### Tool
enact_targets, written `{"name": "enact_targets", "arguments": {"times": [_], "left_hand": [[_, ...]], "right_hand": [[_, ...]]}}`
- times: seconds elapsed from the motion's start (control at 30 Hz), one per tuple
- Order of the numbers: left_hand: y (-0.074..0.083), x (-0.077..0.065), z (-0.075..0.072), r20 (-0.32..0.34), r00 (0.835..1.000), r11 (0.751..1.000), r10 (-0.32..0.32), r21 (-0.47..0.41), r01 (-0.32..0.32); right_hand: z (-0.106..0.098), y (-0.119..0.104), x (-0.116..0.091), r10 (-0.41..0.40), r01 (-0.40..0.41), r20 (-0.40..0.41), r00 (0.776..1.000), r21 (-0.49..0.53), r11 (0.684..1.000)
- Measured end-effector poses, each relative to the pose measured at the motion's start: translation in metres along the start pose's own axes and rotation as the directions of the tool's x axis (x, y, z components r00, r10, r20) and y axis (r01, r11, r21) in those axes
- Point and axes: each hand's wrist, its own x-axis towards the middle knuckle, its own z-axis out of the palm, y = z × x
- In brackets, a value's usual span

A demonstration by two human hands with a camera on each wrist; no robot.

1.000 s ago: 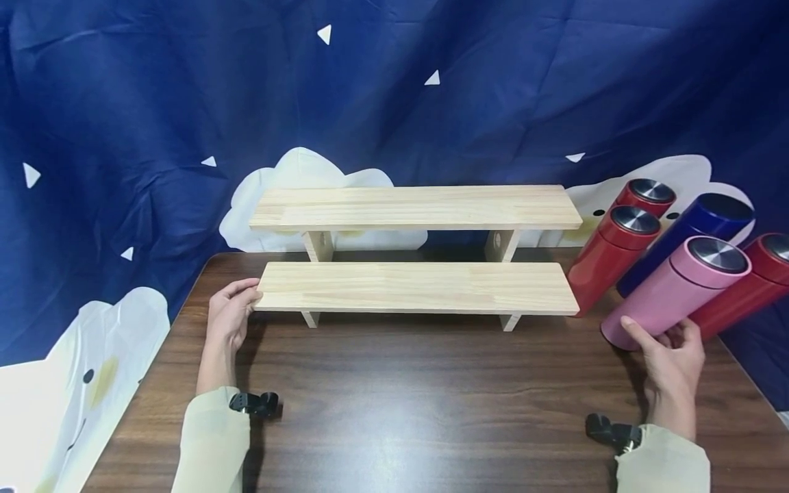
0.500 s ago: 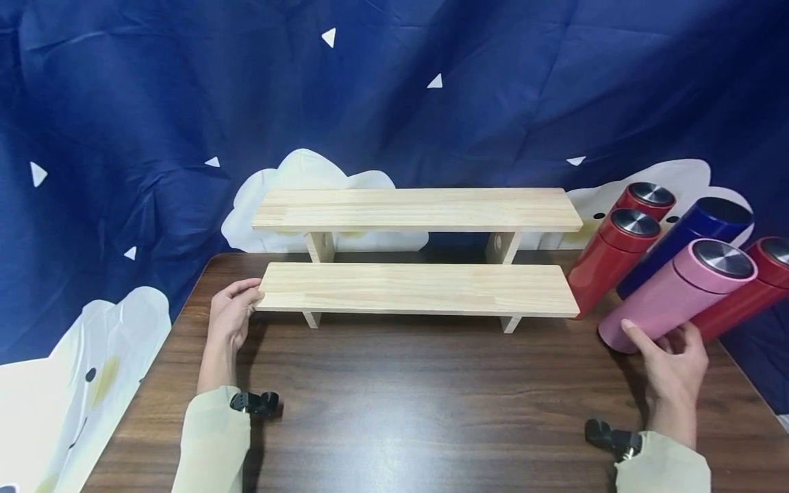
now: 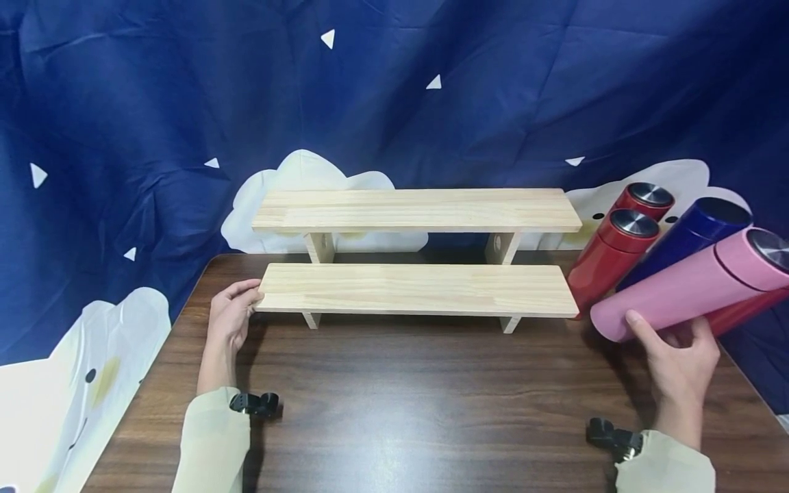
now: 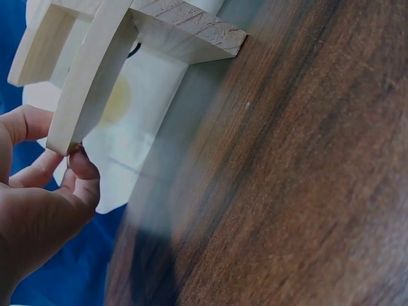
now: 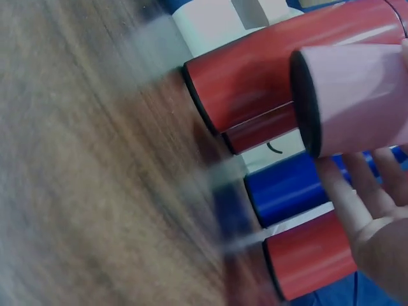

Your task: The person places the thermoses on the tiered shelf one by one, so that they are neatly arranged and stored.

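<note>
My right hand grips a pink thermos flask near its base, thumb on the near side. The flask leans far to the right, and its dark base hangs off the table in the right wrist view. At the left end of a two-tier wooden shelf, my left hand pinches the lower board; the left wrist view shows thumb and fingers around that board's end. The right hand's fingertips under the flask are partly hidden in the head view.
Behind the pink flask stand a blue flask and two red flasks, one in front by the shelf's right end. Another red flask is mostly covered by the pink one. A blue curtain hangs behind the wooden table.
The pink flask has risen off the table and tipped further right, now covering much of the rightmost red flask. My right hand has shifted slightly right. The left hand stays put.
</note>
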Motion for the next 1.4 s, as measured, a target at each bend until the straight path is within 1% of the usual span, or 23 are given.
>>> {"name": "enact_targets", "arguments": {"times": [0.1, 0.2, 0.3, 0.33, 0.43, 0.53, 0.63, 0.77, 0.83, 0.9, 1.03, 1.1, 1.17, 1.27, 1.4], "left_hand": [[0.000, 0.000, 0.000, -0.001, 1.000, 1.000, 0.001, 0.005, -0.001], [0.000, 0.000, 0.000, 0.000, 1.000, 1.000, 0.001, 0.005, -0.001], [0.000, 0.000, -0.001, 0.007, 1.000, 1.000, 0.001, 0.007, -0.001], [0.000, 0.000, -0.001, 0.010, 1.000, 1.000, 0.000, 0.005, 0.000], [0.001, 0.000, -0.002, 0.014, 1.000, 1.000, 0.000, -0.002, 0.000], [0.001, -0.001, -0.002, 0.021, 1.000, 1.000, -0.007, -0.015, 0.008], [0.001, -0.001, -0.003, 0.019, 1.000, 1.000, -0.020, -0.011, 0.020], [0.001, -0.001, -0.003, 0.022, 0.999, 1.000, -0.024, 0.003, 0.024], [0.001, -0.001, -0.003, 0.024, 0.999, 1.000, -0.020, 0.003, 0.020], [0.001, -0.001, -0.003, 0.022, 1.000, 1.000, -0.021, -0.005, 0.021], [0.004, -0.001, -0.006, 0.018, 0.999, 0.999, -0.027, -0.021, 0.028], [0.004, -0.002, -0.006, 0.022, 0.999, 0.999, -0.025, -0.021, 0.026], [0.005, -0.002, -0.005, 0.024, 0.999, 0.999, -0.024, -0.022, 0.025], [0.005, -0.002, -0.004, 0.020, 0.999, 0.999, -0.029, -0.021, 0.029], [0.005, -0.002, -0.002, 0.012, 0.999, 0.999, -0.038, -0.026, 0.038]], "right_hand": [[0.004, -0.002, -0.002, -0.091, 0.091, 0.024, 0.996, -0.005, 0.996], [0.009, -0.006, -0.004, -0.186, 0.188, 0.046, 0.981, -0.060, 0.980], [0.017, -0.008, -0.005, -0.242, 0.246, 0.056, 0.969, -0.071, 0.967], [0.020, -0.008, -0.005, -0.248, 0.251, 0.053, 0.967, -0.053, 0.967], [0.030, -0.008, -0.008, -0.240, 0.237, 0.037, 0.970, 0.067, 0.969], [0.040, -0.007, -0.012, -0.243, 0.239, 0.007, 0.970, 0.166, 0.957], [0.050, -0.006, -0.015, -0.272, 0.266, -0.013, 0.962, 0.252, 0.930], [0.063, -0.005, -0.018, -0.330, 0.317, -0.016, 0.944, 0.324, 0.891], [0.070, -0.006, -0.021, -0.341, 0.328, -0.018, 0.940, 0.333, 0.884], [0.077, -0.007, -0.024, -0.349, 0.336, -0.017, 0.937, 0.320, 0.886], [0.092, -0.007, -0.034, -0.392, 0.382, -0.006, 0.920, 0.232, 0.894], [0.099, -0.007, -0.038, -0.413, 0.400, 0.011, 0.910, 0.229, 0.887], [0.107, -0.008, -0.041, -0.415, 0.396, 0.026, 0.909, 0.256, 0.882], [0.119, -0.007, -0.043, -0.405, 0.364, 0.054, 0.913, 0.347, 0.865], [0.132, -0.003, -0.043, -0.397, 0.338, 0.083, 0.914, 0.384, 0.859]]}}
